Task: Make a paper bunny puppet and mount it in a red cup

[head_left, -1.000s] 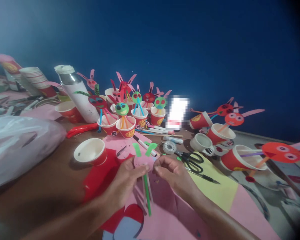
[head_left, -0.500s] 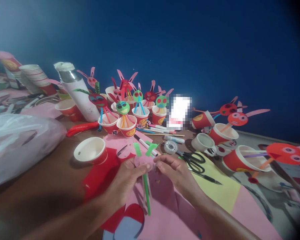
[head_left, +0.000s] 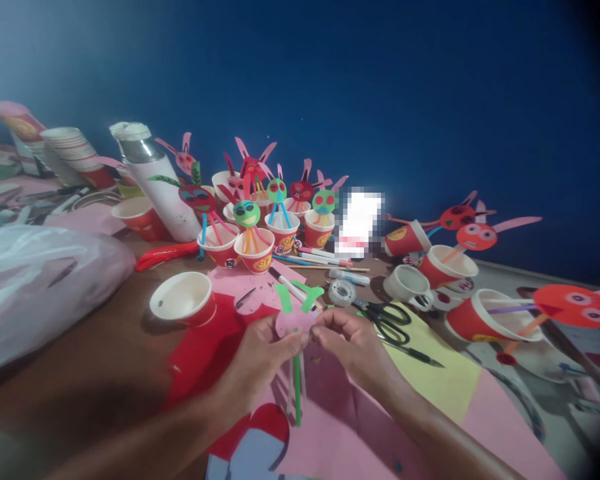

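Note:
Between my hands is a pink paper bunny head (head_left: 294, 323) with two green paper ears and, below it, a green straw (head_left: 297, 393) flanked by paler strips. My left hand (head_left: 267, 343) is closed on the head's left side, its thumb lying across the lower part. The fingers of my right hand (head_left: 343, 337) are pinched at the head's right edge; any small piece between them is hidden. Under both hands lies pink paper (head_left: 325, 420), partly over red paper (head_left: 200, 353).
Black scissors (head_left: 390, 323) and a pen lie on yellow paper at the right. A roll of tape (head_left: 341, 292) and a white mug (head_left: 407, 285) are near them. An empty paper cup (head_left: 183, 299) stands left; several cups with bunny figures stand behind. A plastic bag (head_left: 50, 287) fills the left.
The bunny head has shifted slightly to the right and its straw hangs more upright. Both hands keep nearly the same grip.

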A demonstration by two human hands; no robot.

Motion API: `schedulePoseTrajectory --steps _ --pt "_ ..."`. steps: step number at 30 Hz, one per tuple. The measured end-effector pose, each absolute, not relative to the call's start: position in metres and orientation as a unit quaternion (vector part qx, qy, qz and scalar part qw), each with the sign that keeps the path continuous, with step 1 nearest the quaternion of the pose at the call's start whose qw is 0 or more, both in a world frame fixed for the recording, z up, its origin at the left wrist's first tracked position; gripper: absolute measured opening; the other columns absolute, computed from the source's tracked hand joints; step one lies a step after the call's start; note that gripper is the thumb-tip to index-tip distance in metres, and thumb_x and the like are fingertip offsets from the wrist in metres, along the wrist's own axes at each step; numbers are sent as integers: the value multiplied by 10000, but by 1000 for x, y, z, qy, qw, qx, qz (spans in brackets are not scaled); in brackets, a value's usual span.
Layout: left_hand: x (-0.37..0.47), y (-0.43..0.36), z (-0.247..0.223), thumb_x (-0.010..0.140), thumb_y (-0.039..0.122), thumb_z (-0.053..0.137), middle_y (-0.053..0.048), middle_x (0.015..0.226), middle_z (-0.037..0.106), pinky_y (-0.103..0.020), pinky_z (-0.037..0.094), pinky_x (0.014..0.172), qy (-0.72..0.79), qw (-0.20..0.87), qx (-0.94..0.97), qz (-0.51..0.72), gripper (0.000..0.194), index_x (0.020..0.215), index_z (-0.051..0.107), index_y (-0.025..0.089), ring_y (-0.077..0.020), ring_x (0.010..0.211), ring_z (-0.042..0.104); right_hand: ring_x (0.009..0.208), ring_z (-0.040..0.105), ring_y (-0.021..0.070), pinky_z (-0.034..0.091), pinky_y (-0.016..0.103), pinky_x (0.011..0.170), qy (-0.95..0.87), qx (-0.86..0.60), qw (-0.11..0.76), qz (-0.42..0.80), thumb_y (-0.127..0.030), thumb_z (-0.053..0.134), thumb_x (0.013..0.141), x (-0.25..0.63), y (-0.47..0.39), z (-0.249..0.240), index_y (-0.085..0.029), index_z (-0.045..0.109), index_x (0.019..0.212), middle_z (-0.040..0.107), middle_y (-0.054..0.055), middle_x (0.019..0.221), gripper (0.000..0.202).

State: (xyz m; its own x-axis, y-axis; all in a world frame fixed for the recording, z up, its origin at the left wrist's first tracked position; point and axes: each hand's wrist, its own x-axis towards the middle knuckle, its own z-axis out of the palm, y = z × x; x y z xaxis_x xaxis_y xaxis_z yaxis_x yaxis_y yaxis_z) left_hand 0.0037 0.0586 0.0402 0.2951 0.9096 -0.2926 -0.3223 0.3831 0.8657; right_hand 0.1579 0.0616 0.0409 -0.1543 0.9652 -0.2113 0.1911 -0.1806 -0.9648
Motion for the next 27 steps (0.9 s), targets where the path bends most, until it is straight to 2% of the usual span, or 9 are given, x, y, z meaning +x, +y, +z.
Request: schedulePoseTrajectory --steps 8,16,27 --pt "-4 58 40 772 166 603 -64 849 674 -300 455 753 365 749 368 414 167 930 654 142 -181 770 613 553 388 90 328 212 531 -502 -516 402 566 -259 548 764 161 63 40 -172 501 637 453 -41 589 161" --pt "-11 63 31 811 150 504 -44 700 657 -254 437 674 390 722 357 446 158 771 656 133 -147 670 578 607 448 107 351 220 573 -498 -513 403 572 -243 529 758 162 65 39 -176 498 630 508 -29 599 148" --pt "-10 64 29 803 242 586 -12 639 599 -238 438 616 389 723 350 451 151 693 594 138 -116 598 544 595 507 120 398 264 625 -489 -493 410 592 -219 528 772 161 64 33 -166 514 642 551 -17 604 141"
